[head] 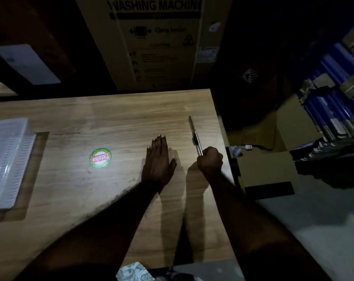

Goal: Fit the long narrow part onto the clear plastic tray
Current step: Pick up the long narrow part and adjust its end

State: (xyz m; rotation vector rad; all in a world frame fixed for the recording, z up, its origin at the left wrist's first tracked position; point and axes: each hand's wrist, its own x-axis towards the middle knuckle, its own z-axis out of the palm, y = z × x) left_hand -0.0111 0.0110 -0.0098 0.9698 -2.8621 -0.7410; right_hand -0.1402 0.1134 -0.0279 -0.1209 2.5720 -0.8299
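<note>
A clear plastic tray [5,159] with a ribbed side lies at the left edge of the wooden table [103,122]. Far from it, near the table's right edge, my right hand [210,160] is closed around the near end of a long narrow metallic part [194,134], which points away from me. My left hand [159,159] lies flat on the table with fingers spread, just left of the part, holding nothing.
A round red and green sticker [100,158] is on the table's middle. A large washing machine carton [156,41] stands behind the table. Open cardboard boxes [273,151] and stacked blue rolls [338,102] crowd the floor to the right.
</note>
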